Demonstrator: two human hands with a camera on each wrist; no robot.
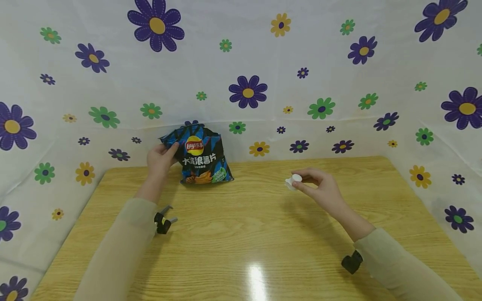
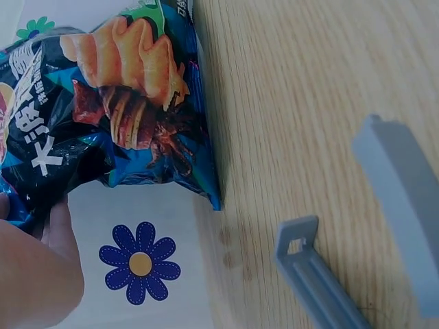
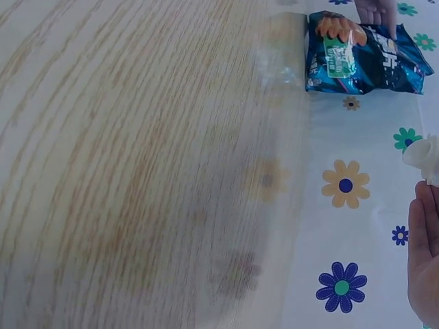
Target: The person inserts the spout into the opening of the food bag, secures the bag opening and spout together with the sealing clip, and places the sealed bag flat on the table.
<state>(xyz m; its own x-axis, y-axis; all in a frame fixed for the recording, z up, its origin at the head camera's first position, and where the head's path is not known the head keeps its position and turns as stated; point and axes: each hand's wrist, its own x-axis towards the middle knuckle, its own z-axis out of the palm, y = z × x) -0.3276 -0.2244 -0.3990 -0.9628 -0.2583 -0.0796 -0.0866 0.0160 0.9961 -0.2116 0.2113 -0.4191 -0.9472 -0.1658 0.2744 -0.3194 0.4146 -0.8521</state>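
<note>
A blue and black bag of potato chips [image 1: 201, 155] stands upright at the far side of the wooden table [image 1: 248, 234], against the flowered backdrop. My left hand [image 1: 161, 156] grips the bag's upper left edge. In the left wrist view the bag [image 2: 103, 103] fills the upper left, with part of my hand [image 2: 34, 274] below it. My right hand [image 1: 320, 186] pinches a small white object [image 1: 293, 181] just above the table, right of centre. The right wrist view catches that white object [image 3: 424, 156] at its right edge, and the bag [image 3: 363, 51] far off.
White sheeting printed with purple, green and yellow flowers [image 1: 248, 90] walls the table at the back and both sides. Grey camera-mount arms [image 2: 322, 281] jut into the left wrist view. Bare wood lies between my hands and the near edge.
</note>
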